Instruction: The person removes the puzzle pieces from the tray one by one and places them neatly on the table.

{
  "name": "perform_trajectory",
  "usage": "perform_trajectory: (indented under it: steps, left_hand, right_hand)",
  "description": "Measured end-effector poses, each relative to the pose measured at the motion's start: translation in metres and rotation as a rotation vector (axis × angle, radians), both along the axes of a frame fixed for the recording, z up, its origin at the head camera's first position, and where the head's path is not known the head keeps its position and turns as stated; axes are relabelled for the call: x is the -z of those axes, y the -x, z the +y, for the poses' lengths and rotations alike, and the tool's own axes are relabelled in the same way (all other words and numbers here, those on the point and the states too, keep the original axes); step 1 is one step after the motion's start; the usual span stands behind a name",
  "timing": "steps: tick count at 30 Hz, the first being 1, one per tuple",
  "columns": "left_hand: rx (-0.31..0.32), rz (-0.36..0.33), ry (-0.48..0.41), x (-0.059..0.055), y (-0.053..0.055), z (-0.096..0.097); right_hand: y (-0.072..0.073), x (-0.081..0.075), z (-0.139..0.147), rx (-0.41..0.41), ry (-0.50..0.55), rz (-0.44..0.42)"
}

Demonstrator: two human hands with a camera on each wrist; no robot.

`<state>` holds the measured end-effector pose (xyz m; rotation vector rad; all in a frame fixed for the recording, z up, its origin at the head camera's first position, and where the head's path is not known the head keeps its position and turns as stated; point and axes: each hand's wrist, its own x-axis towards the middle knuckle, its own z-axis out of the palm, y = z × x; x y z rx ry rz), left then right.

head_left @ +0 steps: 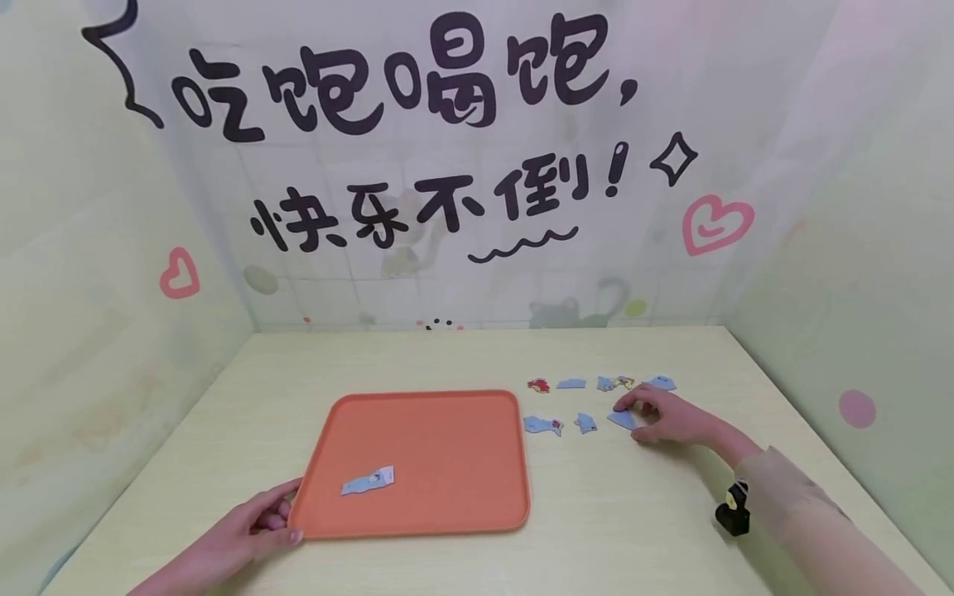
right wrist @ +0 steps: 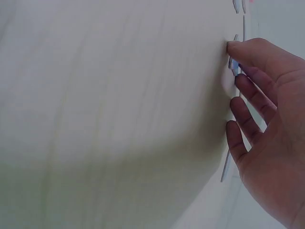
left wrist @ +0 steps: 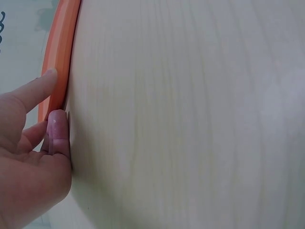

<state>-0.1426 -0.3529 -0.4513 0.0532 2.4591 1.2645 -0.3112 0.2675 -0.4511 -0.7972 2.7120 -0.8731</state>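
An orange tray (head_left: 462,463) lies on the table, and my left hand (head_left: 249,526) grips its near left corner. In the left wrist view the thumb rests on top of the tray's rim (left wrist: 61,59), with fingers bent at its side. On the tray is a light blue jigsaw piece (head_left: 365,482), paler at one end. My right hand (head_left: 674,418) is beyond the tray's right side. Its thumb and index finger pinch a small blue jigsaw piece (head_left: 622,420) at the table surface. The other fingers (right wrist: 243,114) are loosely bent, seen in the right wrist view.
Right of the tray, several jigsaw pieces lie in two rows, among them a red one (head_left: 538,386), a blue strip (head_left: 571,384) and a blue piece (head_left: 586,423) beside the pinched one. A printed curtain (head_left: 447,290) hangs behind the table. A black device (head_left: 734,511) is on the right wrist.
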Motion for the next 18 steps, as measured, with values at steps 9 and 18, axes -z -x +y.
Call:
perform_trajectory:
  steps: [9,18]
  left_hand:
    - [0.003,0.004,-0.003,0.000,0.001,-0.001]
    - [0.012,0.003,-0.034,0.001,0.000,0.000]
  right_hand:
    - [0.013,-0.020,-0.038,-0.029,-0.051,0.166]
    - [0.029,-0.035,-0.123,-0.168,0.064,0.168]
